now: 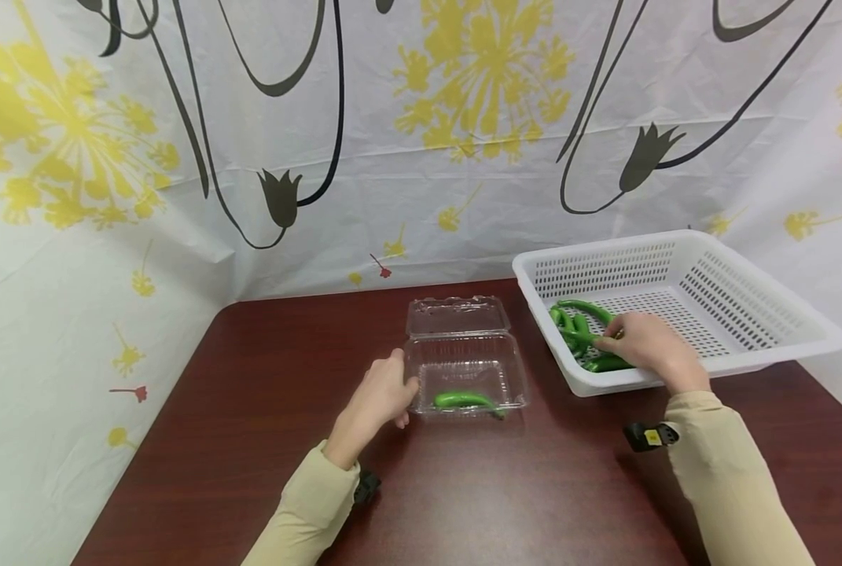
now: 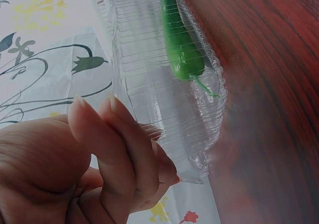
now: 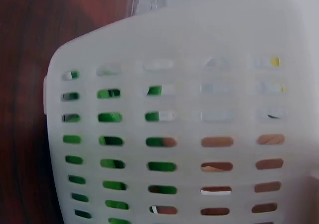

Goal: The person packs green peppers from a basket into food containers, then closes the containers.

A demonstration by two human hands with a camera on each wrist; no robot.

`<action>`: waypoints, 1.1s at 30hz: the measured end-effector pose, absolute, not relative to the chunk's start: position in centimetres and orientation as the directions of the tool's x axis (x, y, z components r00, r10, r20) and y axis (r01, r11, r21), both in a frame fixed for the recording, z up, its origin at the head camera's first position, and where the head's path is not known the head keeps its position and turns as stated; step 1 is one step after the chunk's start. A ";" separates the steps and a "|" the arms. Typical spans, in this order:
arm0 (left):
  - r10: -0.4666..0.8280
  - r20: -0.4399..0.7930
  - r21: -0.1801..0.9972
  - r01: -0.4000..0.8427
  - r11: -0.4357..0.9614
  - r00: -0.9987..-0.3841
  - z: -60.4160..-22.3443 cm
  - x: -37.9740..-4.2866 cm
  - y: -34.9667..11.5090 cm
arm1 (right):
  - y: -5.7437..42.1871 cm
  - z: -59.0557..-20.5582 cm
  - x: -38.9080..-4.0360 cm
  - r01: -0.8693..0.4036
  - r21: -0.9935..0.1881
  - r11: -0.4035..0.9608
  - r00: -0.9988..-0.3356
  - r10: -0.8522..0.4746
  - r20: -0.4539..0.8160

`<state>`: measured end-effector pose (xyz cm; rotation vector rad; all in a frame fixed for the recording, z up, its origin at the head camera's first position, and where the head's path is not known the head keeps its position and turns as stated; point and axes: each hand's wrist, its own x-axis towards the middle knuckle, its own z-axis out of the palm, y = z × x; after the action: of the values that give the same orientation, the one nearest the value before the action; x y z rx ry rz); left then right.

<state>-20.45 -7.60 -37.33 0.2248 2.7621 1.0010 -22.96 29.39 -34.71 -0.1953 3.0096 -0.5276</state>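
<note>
Your right hand [image 1: 643,344]'s pinching a green chili pepper [image 1: 582,339], so raise it clear of the white basket rim [image 1: 544,322] just left, your left hand [image 1: 384,389], hold unclear, against the clamshell [image 1: 459,365].

Dk red tbl [image 1: 505,495]; wht sheet [image 1: 364,196] behind, w/ yel flwrs [image 1: 491,67].

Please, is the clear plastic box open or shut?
Open. The box has its lid turned back on the far side, and the pepper inside is uncovered.
</note>
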 end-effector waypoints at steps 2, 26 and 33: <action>0.209 -0.130 0.648 0.077 0.758 -0.969 -37.3 -20.5 -7.6 | 29.2 -34.8 -23.0 -0.113 -0.351 0.930 -0.990 -0.137 -0.044; 0.210 -0.126 0.651 0.079 0.755 -0.969 -37.3 -20.4 -7.6 | 27.9 -34.7 -22.6 -0.072 -0.442 0.894 -0.989 -0.008 0.145; 0.217 -0.123 0.649 0.087 0.756 -0.968 -37.3 -20.4 -7.6 | 27.9 -34.6 -22.5 -0.071 -0.449 0.890 -0.973 0.037 0.229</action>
<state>-20.37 -7.61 -37.35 0.2420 2.7624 1.0067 -22.53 27.88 -34.64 -0.0301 3.2797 -0.7946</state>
